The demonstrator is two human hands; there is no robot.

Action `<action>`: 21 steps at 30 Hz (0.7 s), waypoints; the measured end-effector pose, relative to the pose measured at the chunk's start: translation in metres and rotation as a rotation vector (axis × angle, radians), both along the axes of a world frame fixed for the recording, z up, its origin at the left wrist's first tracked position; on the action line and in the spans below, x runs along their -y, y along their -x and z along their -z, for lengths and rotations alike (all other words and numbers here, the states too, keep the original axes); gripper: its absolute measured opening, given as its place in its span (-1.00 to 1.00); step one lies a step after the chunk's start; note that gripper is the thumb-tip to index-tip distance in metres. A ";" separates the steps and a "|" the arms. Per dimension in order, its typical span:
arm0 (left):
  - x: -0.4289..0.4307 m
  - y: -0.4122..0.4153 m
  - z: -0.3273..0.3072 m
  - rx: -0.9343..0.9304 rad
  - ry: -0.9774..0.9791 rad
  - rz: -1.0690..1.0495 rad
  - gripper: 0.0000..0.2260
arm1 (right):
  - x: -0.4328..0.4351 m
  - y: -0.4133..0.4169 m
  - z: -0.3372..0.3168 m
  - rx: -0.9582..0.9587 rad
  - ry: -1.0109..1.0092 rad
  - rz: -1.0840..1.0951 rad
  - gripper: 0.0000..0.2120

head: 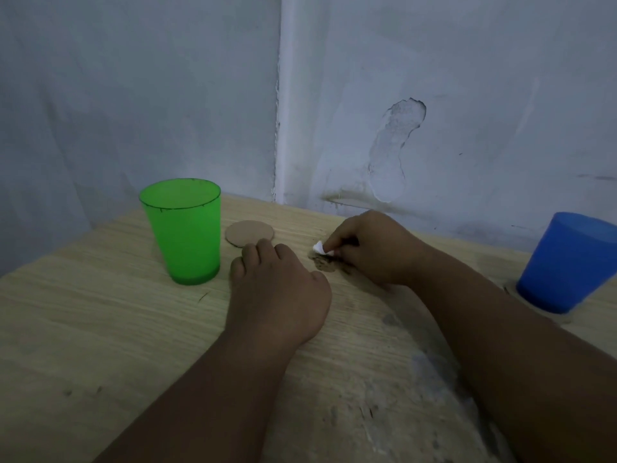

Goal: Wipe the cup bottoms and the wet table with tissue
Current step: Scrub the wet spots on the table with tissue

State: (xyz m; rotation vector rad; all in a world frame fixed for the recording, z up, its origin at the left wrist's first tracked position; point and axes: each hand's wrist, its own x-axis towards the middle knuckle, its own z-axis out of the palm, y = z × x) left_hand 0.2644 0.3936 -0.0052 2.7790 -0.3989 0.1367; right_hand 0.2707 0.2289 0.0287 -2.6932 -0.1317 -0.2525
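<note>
Standing just left of the left grip (277, 289) is a green cup (185, 235), upright, mouth up, on the pale wood tabletop (100, 312). A round tan coaster (248, 230) lies flat just beyond that grip's knuckles, btwn the green cup and the right grip (370, 248). Well to the right of the right grip sits a blue cup (567, 262), w/ a sliver of a tan disc (510, 290) showing under its base. Nothing stands btwn the two grips. A scuffed grey-white wall (467, 95) w/ a chipped patch backs the tabletop.

Right grip: thumb and fingertips clamped on a small white wad of tissue (320, 248), which pokes out at the grip's left side and is pressed down onto the tabletop. A dark wet patch (325, 264) lies directly under and just near-side of the tissue, btwn the grips. Left grip: fingers bent, together, resting knuckles-up on the tabletop, holding nothing seen.

Can't tell if the left fingertips touch the coaster; they're tucked under. Most of the tissue is hidden inside the right grip. The blue cup is cut off at the frame's right edge. Pale smears (427, 362) on the near tabletop are dim, hard to make out.
</note>
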 end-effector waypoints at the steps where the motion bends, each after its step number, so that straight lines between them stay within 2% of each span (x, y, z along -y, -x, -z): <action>1: 0.000 0.000 0.000 -0.002 -0.001 0.001 -0.55 | 0.000 0.001 -0.003 -0.013 -0.112 0.047 -0.83; 4: 0.000 0.000 0.000 -0.003 -0.004 0.003 -0.55 | -0.001 0.001 -0.014 -0.154 -0.572 0.171 -0.83; 6: 0.000 0.000 0.000 -0.002 -0.004 0.006 -0.54 | -0.002 -0.001 -0.019 -0.261 -0.686 0.223 -0.84; 12: -0.001 -0.001 0.001 -0.001 -0.001 0.014 -0.56 | -0.003 -0.007 -0.022 -0.364 -0.498 0.361 -0.79; 16: -0.001 0.000 0.001 -0.004 -0.009 0.016 -0.57 | -0.003 -0.011 -0.019 -0.289 -0.449 0.450 -0.83; 19: -0.001 0.000 0.000 -0.009 -0.012 0.018 -0.58 | -0.001 -0.016 -0.015 -0.233 -0.318 0.445 -0.73; 21: -0.002 0.000 0.000 -0.018 -0.010 0.018 -0.59 | -0.003 -0.015 -0.015 -0.176 -0.205 0.396 -0.80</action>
